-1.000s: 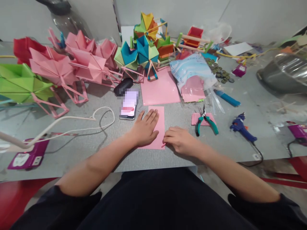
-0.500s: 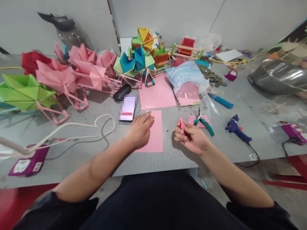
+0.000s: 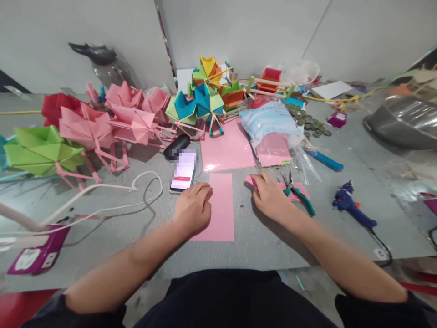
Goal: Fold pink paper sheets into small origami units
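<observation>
Got a plain pink paper sheet [image 3: 221, 212], flat on the counter [image 3: 266, 255], right edge running front to back, left part covered by the left hand [image 3: 193, 207]. Also got a small pink tool [image 3: 250, 180], pinched in right fingers [image 3: 262, 184], right of the sheet's far right corner, apart from it, mostly hidden by grip.

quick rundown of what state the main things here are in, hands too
left hand: palm down, fingers bent, over the sheet's left side
right hand: closed on small pink tool
pink sheet: flat
phone: screen lit
pliers: open
glue gun: lying down, cord attached
bottle: lid on
</observation>
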Demonstrator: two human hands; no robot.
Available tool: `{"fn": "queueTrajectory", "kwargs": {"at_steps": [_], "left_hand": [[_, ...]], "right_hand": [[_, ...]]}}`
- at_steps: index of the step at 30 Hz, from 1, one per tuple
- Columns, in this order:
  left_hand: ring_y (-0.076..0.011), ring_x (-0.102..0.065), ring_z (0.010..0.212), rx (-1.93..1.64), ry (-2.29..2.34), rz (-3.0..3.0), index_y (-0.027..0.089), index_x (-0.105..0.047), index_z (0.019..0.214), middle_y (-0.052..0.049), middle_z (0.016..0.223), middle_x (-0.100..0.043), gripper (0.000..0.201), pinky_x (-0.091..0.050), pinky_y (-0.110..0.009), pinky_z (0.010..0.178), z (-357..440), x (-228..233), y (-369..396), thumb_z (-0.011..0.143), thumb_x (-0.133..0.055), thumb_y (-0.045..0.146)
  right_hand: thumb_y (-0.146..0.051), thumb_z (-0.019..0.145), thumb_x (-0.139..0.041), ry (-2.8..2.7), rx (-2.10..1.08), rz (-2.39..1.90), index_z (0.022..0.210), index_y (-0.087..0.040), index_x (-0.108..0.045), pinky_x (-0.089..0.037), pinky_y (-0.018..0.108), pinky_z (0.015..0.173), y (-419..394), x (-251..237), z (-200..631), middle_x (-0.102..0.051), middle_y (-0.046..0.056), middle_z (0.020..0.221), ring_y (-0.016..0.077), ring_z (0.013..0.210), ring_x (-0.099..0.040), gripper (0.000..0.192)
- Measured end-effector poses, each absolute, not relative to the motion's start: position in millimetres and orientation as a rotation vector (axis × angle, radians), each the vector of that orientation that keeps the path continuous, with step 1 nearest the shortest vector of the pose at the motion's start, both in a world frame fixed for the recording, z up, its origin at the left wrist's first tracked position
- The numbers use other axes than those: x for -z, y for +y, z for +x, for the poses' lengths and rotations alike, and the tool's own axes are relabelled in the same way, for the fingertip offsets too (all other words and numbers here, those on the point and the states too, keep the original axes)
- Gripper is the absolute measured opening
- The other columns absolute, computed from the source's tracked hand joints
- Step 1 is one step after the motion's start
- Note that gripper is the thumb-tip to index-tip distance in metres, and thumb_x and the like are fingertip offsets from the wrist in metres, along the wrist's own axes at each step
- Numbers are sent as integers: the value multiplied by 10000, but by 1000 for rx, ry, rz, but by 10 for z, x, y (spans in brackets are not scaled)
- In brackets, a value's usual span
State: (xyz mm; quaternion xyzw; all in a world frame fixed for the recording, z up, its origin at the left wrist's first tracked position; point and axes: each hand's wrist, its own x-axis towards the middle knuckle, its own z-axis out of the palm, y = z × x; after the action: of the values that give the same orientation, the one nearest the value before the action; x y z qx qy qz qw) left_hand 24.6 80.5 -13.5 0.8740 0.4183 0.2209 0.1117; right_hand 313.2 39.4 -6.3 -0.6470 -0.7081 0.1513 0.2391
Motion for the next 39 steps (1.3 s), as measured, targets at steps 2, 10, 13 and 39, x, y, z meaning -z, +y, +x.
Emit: {"fn": "queueTrajectory", "kwargs": {"at_steps": [2,10,13,39], "left_hand": [[-316,-730,1137,-618,1228,2574,175,-740,1224,-143,1279,-757,394,-626,-498,1000,228,113,796,904,-522,103],[-309,-712,1233,-658,1071,2539,200,-684,1313,-138,1370,-731,484,-604,-504,1078,157,74,754,879,-523,59],[-303,-706,1288,-686,924,2545,208,-636,1382,-152,1416,-710,505,-612,-495,1084,113,86,735,923,-499,47],[-378,-380,1624,-1030,564,880,362,-620,1320,10,1768,-326,564,-613,-405,1012,328,13,461,800,-788,225]], "right_hand": [[-48,911,-457,-2058,-267,-1870,1307,-159,-660,-513,419,792,431,122,3141,-647,166,1144,275,875,-648,459],[-231,1036,-568,-2207,-119,-1653,1495,-240,-588,-495,566,988,183,74,2825,-702,190,1334,407,1216,-623,459],[-287,1018,-662,-2374,-295,-1454,1455,-203,-634,-504,544,1013,95,55,2657,-728,183,1367,379,1207,-650,446],[-238,993,-705,-2530,206,-981,1528,-274,-599,-319,569,1233,37,169,2615,-592,142,1615,387,1578,-391,547]]}}
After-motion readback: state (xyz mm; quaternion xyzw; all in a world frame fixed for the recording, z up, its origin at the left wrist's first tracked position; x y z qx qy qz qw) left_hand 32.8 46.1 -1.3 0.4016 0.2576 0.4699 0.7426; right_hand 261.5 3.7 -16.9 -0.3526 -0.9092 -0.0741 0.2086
